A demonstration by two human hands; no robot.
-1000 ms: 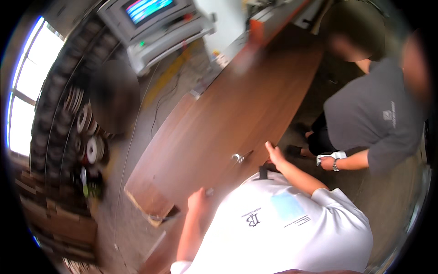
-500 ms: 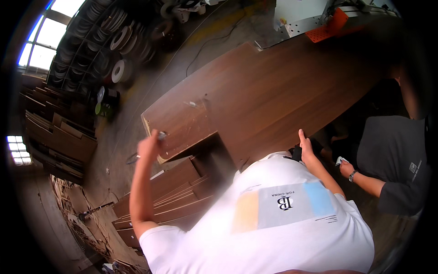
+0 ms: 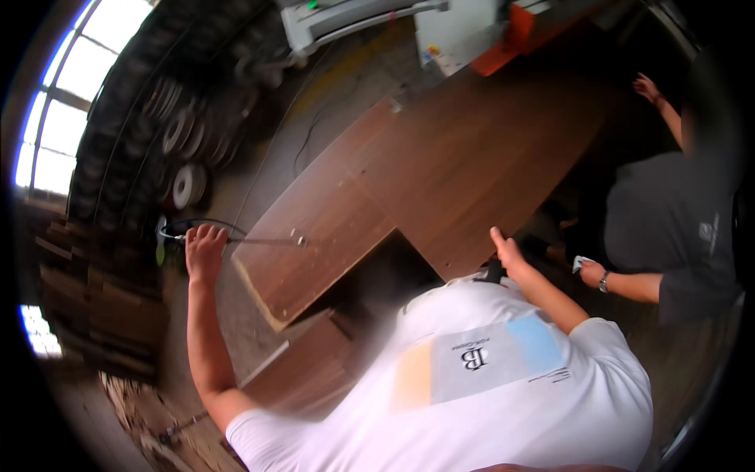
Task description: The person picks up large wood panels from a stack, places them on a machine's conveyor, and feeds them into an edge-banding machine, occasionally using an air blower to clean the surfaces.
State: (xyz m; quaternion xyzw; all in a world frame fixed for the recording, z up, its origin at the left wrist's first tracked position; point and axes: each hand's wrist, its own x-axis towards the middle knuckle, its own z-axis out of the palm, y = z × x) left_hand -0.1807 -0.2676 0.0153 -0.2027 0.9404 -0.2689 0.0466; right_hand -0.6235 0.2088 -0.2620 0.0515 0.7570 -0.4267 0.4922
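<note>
My left hand (image 3: pixel 204 250) is raised past the left end of a large brown wood-grain panel (image 3: pixel 464 157), fingers curled round what looks like an air blow gun (image 3: pixel 259 241). Its thin rod reaches out over the panel, and a dark hose curves behind the fist. Near the rod's tip a small pale piece (image 3: pixel 299 237) shows, too blurred to name. At the panel's near edge, my right hand (image 3: pixel 510 253) grips with the thumb on top; its other fingers are partly hidden. The panel has a notch cut into its near side, and its left edge is raw and pale.
On the right a co-worker in a dark shirt (image 3: pixel 661 220) stands by the panel, one hand (image 3: pixel 591 274) holding something white and crumpled. An orange-and-white machine (image 3: pixel 495 55) adjoins the far end. Brown boards (image 3: pixel 303 362) are stacked below the notch; racks of rolls (image 3: pixel 189 185) stand left.
My left hand has moved left, and the rod now shows stretched over the panel. The whole view has shifted. My right hand stays at the near edge; the co-worker's far hand now shows clearly.
</note>
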